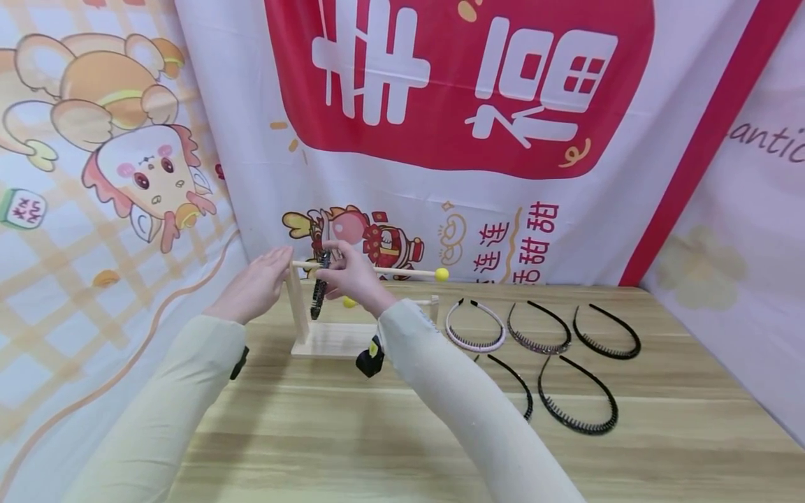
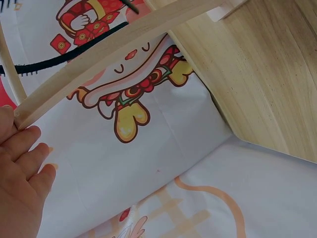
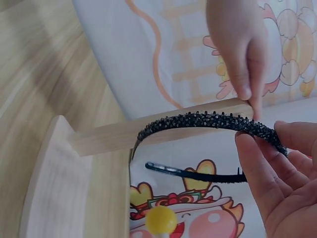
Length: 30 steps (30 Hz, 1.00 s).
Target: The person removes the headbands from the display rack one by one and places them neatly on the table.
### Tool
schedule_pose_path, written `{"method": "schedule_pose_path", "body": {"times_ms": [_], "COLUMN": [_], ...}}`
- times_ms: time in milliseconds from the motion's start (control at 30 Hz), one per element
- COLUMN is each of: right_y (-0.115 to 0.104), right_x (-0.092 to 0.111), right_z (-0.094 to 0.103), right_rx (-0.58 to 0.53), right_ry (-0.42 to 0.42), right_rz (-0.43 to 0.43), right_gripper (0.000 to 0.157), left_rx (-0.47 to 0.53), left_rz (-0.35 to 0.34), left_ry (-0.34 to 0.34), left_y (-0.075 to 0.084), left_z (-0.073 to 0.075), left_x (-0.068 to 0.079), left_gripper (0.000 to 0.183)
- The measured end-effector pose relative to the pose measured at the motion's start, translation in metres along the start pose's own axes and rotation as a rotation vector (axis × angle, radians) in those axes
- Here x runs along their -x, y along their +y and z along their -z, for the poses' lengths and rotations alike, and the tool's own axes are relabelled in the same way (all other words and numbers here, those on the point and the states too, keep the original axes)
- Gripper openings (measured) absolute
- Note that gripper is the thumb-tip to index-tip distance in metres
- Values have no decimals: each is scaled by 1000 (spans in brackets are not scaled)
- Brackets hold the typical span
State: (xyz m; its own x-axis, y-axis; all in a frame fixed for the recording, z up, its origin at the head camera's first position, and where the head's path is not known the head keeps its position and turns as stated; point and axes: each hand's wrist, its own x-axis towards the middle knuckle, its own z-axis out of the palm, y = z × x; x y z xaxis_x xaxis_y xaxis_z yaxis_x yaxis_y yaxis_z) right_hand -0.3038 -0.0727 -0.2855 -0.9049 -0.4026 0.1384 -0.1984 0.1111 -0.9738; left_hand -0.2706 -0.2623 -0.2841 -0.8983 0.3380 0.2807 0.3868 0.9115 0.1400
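My right hand (image 1: 352, 272) pinches a black beaded headband (image 3: 198, 120) between thumb and fingers. In the head view this headband hangs at the upper rod (image 1: 409, 272) of a wooden stand (image 1: 333, 340), near the rod's left end. Its toothed inner side faces down in the right wrist view. My left hand (image 1: 260, 279) holds the top of the stand's upright post (image 2: 119, 49), fingertips at its end. Thumb and finger lie on either side of the post top in the right wrist view. A yellow ball (image 1: 442, 274) caps the upper rod's right end.
Several headbands lie on the wooden table (image 1: 660, 433) to the right: a pale pink one (image 1: 476, 346), a beaded one (image 1: 541, 347) and black ones (image 1: 606, 351). A lower rod with a yellow ball (image 1: 349, 302) sits behind my right hand. Printed cloth (image 1: 239, 175) hangs behind.
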Motion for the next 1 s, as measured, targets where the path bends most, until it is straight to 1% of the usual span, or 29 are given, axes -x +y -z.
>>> {"method": "schedule_pose_path", "body": {"times_ms": [100,200,367,567,667,733,800,1000], "right_y": [-5,-10,-19,-26,-27,-29,-30,-34], "right_x": [3,6,13,23,28,32,36,48], "right_z": [9,20,37,57,67,73,81,102], "right_rx": [-10,-24,6,28,29,32,30,48], "right_ry": [-12,-6,0,-6,5,14,20,53], "right_rz": [3,3,33,55,69,80,87,57], "right_gripper": [52,52,50,49,48,48,49,52], "left_rx": [5,11,9,12,26,30,30,11], "left_rz": [-6,-6,-5,-1,-13,-27,-34,-12], "left_ry": [6,5,5,-13,0,24,35,-7], "left_y": [0,0,1,1,0,1,1,1], "left_z": [0,1,2,1,0,-1,-1,1], "left_x": [1,1,1,1,1,2,2,1], "left_gripper": [47,47,47,47,47,46,46,47]}}
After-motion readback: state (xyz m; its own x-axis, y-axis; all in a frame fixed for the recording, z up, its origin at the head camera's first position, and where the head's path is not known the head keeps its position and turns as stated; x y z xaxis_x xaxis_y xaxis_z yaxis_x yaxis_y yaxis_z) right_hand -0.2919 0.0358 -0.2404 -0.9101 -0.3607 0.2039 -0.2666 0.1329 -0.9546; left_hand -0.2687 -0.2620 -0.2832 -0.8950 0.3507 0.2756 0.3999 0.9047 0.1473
